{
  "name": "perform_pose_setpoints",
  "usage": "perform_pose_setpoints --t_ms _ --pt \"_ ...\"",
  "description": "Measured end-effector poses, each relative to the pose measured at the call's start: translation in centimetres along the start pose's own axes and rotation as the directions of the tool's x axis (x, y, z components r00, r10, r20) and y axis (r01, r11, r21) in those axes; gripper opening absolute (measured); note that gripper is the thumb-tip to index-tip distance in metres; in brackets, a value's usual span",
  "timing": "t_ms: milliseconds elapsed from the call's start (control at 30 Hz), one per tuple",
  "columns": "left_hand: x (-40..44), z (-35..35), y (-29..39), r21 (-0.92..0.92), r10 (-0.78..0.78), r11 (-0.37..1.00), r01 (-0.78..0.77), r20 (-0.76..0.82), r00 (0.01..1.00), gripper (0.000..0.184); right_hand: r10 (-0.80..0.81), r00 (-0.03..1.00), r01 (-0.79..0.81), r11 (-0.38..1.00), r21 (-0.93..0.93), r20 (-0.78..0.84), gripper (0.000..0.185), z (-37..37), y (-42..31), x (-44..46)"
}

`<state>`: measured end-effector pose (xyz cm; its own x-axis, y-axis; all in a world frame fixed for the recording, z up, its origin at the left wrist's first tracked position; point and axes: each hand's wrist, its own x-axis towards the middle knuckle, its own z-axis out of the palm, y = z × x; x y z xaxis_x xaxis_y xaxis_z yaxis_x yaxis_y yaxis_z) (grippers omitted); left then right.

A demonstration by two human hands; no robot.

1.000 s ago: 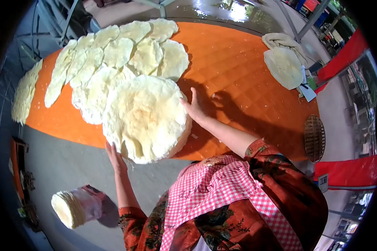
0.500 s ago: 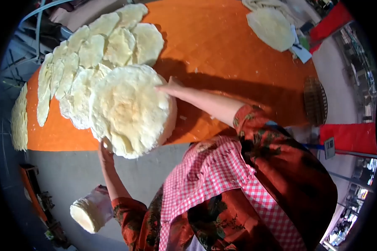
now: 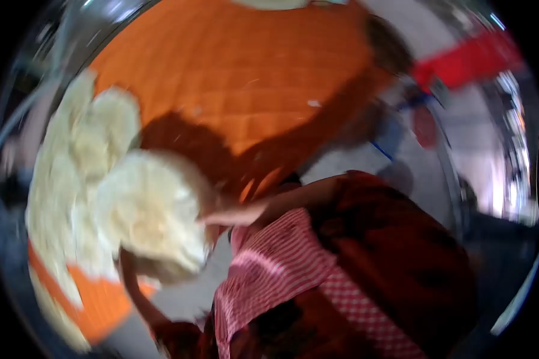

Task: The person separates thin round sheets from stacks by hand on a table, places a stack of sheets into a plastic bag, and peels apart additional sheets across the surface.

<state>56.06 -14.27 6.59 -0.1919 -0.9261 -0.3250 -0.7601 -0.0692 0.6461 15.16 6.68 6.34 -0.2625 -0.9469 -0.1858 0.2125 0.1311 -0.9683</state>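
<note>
A thick stack of round, pale flatbreads (image 3: 150, 203) is held between my two hands, at the near edge of the orange cloth (image 3: 245, 78). My right hand (image 3: 230, 216) grips the stack's right side, with the fingers pointing left across its rim. On the near left side my left hand (image 3: 127, 263) holds the lower edge, its fingers partly hidden by the bread. Motion blurs both hands. More flatbreads (image 3: 105, 131) lie spread and overlapping on the cloth, just beyond and left of the stack.
Another pale, bread-like edge (image 3: 269, 3) shows at the top of the view. A dark round rack (image 3: 388, 45) stands by the cloth's right end, near red fabric (image 3: 467, 60). Grey floor (image 3: 188, 299) lies below the table's near edge.
The view has turned, so the table and spread breads appear rotated and shifted. Both hands still hold the stack, which appears lower and further left in view.
</note>
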Motion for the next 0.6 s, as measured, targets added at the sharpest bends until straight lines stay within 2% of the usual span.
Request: perform_pose_setpoints --t_ms 33,67,100,167,200,233,300,333,367,400,467,567,600 --pt "1.3 0.1 0.2 0.122 0.126 0.983 -0.136 0.086 0.988 0.047 0.016 0.999 -0.017 0.999 -0.042 -0.031 0.076 -0.4 -0.7 0.2" --pt "1.8 -0.2 1.7 0.254 0.139 0.95 -0.183 0.18 0.974 0.046 0.048 0.997 -0.052 0.996 -0.067 -0.066 0.081 -0.5 -1.4 0.1" --pt "4.0 -1.6 -1.7 0.429 0.078 0.89 -0.156 0.193 0.978 0.053 0.097 0.991 -0.103 0.993 -0.062 -0.094 0.087 0.4 -2.0 -0.4" --pt "6.5 -0.1 -4.3 0.198 0.28 0.915 -0.351 0.314 0.907 0.054 0.226 0.967 -0.234 0.971 -0.056 -0.121 0.097 2.1 -2.1 -1.6" --pt "7.1 0.3 -5.7 0.074 0.369 0.909 -0.411 0.319 0.873 0.054 0.288 0.945 -0.299 0.953 -0.054 -0.154 0.103 2.8 -1.8 -1.8" --pt "7.2 -0.2 -7.0 -0.037 0.443 0.89 -0.455 0.315 0.839 0.055 0.356 0.897 -0.373 0.928 -0.016 -0.262 0.108 3.9 -1.2 -2.3" --pt "6.3 -1.7 -9.0 -0.24 0.563 0.825 -0.512 0.272 0.78 0.056 0.43 0.858 -0.454 0.891 -0.023 -0.283 0.112 4.3 -2.3 -2.7" --pt "5.9 -1.7 -6.8 -0.457 0.403 0.86 -0.226 0.338 0.85 0.058 0.463 0.833 -0.491 0.871 -0.02 -0.303 0.114 4.4 -2.7 -3.2" --pt "5.5 -1.6 -4.6 -0.629 0.229 0.773 0.078 0.392 0.891 0.061 0.426 0.837 -0.468 0.882 -0.047 -0.344 0.111 4.7 -2.6 -3.6" --pt "5.2 -0.8 -2.7 -0.654 0.122 0.727 0.21 0.423 0.898 0.062 0.395 0.833 -0.455 0.888 -0.071 -0.388 0.108 5.0 -2.1 -3.3" --pt "4.4 0.1 -0.6 -0.593 0.037 0.761 0.265 0.446 0.894 0.064 0.46 0.818 -0.491 0.871 -0.002 -0.346 0.09 4.9 -0.4 -2.2" --pt "3.8 -0.1 0.7 -0.534 -0.013 0.797 0.281 0.451 0.893 0.067 0.525 0.78 -0.481 0.851 0.209 -0.341 0.075 5.3 0.3 -2.4" --pt "3.6 -0.3 1.0 -0.527 -0.024 0.801 0.284 0.446 0.895 0.069 0.502 0.79 -0.451 0.865 0.221 -0.352 0.071 5.5 0.3 -2.6"
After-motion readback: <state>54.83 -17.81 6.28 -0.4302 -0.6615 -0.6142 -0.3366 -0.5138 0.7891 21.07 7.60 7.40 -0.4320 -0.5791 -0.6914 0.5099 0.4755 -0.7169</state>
